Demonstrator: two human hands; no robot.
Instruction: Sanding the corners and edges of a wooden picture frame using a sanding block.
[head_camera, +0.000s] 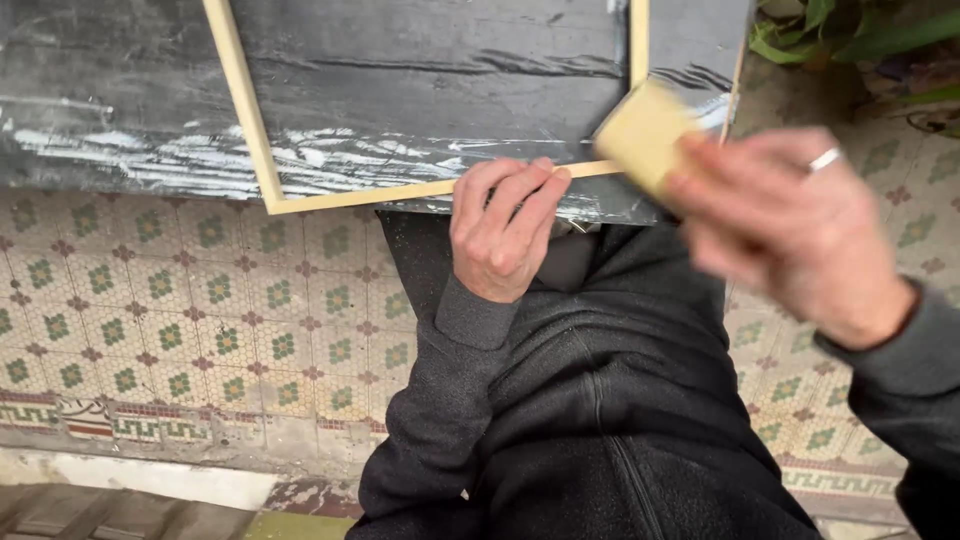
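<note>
A pale wooden frame (250, 130) lies on a table wrapped in black plastic sheeting (420, 80). My left hand (503, 230) presses its fingertips on the frame's near rail, holding it down. My right hand (790, 230), blurred and wearing a ring, grips a small yellowish block (645, 135) that looks like a sanding block. The block sits by the frame's near right corner, at the upright rail (639, 40).
Below the table edge is a floor of patterned green-and-red hexagon tiles (180, 320) with a border strip. Green plant leaves (830, 30) show at the top right. My dark jacket (600, 400) fills the lower middle.
</note>
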